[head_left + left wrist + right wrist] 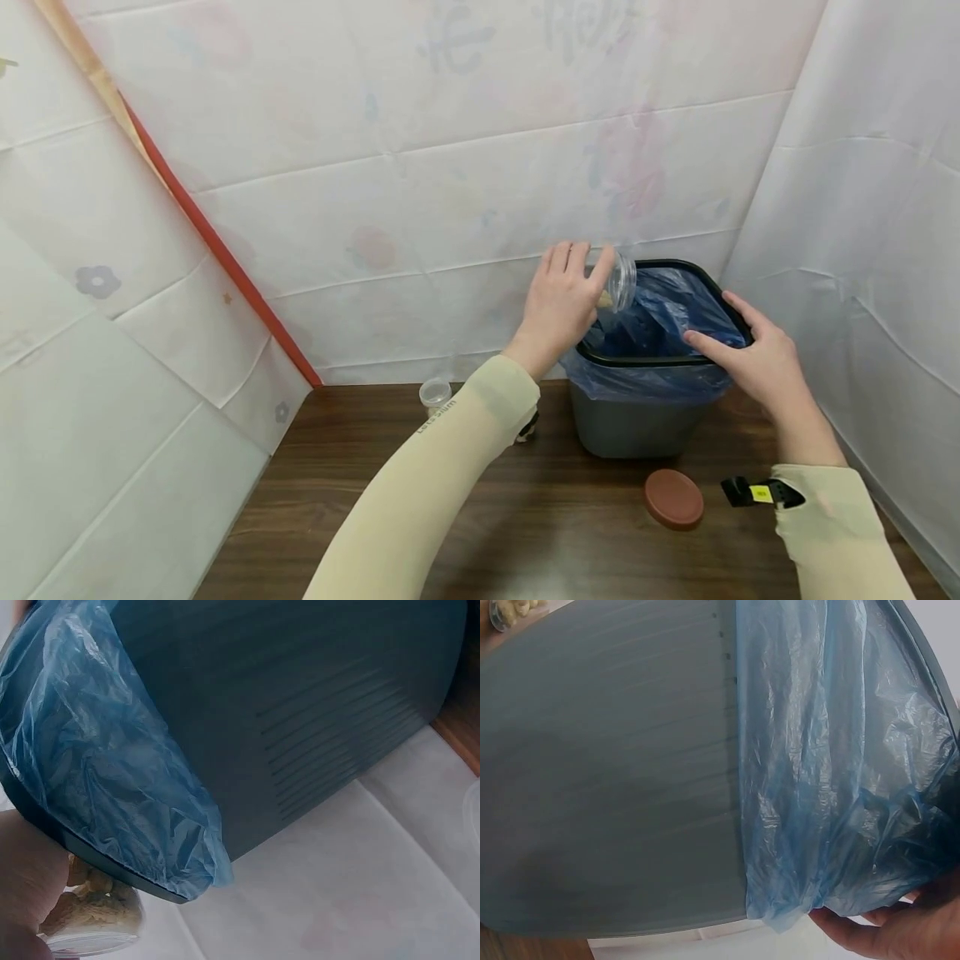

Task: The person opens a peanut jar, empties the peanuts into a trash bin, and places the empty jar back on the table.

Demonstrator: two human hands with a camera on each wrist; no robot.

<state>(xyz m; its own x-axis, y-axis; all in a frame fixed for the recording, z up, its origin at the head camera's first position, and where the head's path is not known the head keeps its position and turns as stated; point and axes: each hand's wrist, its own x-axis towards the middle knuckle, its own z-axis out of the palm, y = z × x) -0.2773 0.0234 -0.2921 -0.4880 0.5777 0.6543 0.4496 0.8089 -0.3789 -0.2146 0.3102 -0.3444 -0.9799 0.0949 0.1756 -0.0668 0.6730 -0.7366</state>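
My left hand [562, 292] grips a clear jar [623, 282], tipped on its side with its mouth over the left rim of a grey trash bin [637, 425]. Light brown, lumpy pieces [94, 911] show inside the jar in the left wrist view. A blue plastic bag [686, 302] lines the bin and folds down over its outside. On the bin's right side, my right hand [768, 362] holds the black rim, thumb over the inner side and fingers along the outer. The bin stands upright on the table.
A reddish-brown round lid [674, 498] lies on the dark wooden table [570, 533] in front of the bin. Another small clear jar [435, 393] stands near the back edge, left of my forearm. White printed sheets [420, 200] hang behind and at both sides.
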